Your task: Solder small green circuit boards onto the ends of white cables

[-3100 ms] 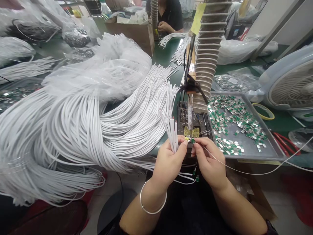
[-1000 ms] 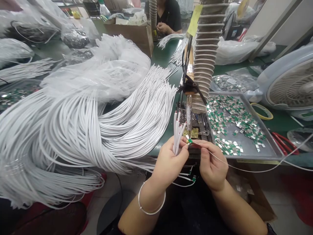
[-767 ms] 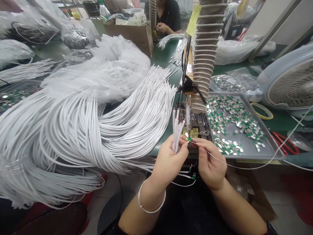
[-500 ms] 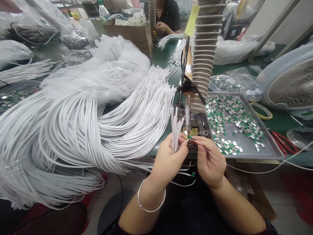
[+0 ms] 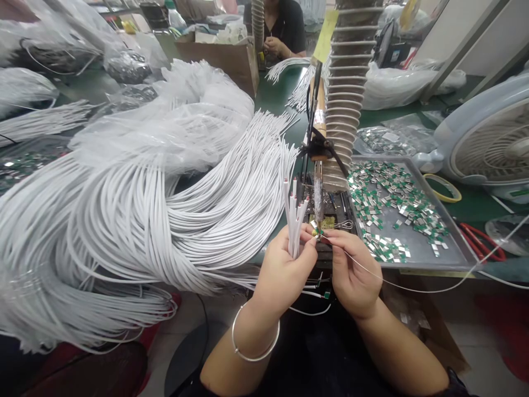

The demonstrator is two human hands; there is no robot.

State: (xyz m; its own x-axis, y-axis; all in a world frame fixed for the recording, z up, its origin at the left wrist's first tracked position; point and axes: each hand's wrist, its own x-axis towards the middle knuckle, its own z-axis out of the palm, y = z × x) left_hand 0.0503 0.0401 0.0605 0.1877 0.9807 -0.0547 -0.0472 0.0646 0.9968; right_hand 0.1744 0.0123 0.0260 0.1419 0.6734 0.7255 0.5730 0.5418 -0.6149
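My left hand [image 5: 288, 268] is closed around several white cables [image 5: 294, 226], whose stripped reddish ends point up. Its thumb and fingertips also pinch near a small green circuit board [image 5: 318, 234] under the iron's tip. My right hand [image 5: 357, 271] is closed on a thin strand of solder wire [image 5: 407, 288], which trails off to the right. The fingertips of both hands nearly meet below the upright soldering iron [image 5: 318, 190], held in a fixed mount. Exactly how the board and a cable end meet is too small to tell.
A large bundle of white cables [image 5: 136, 220] covers the left side. On the right are a grey tray [image 5: 388, 231] of small boards, red-handled pliers [image 5: 481, 242], a tape roll [image 5: 442, 187] and a fan [image 5: 491, 138]. A ribbed hose [image 5: 349, 82] hangs behind the iron. Across sits another person [image 5: 285, 27].
The cables in my left hand have tilted slightly left. The solder wire's far part at right has shifted a little. Both hands stay at the iron's tip.
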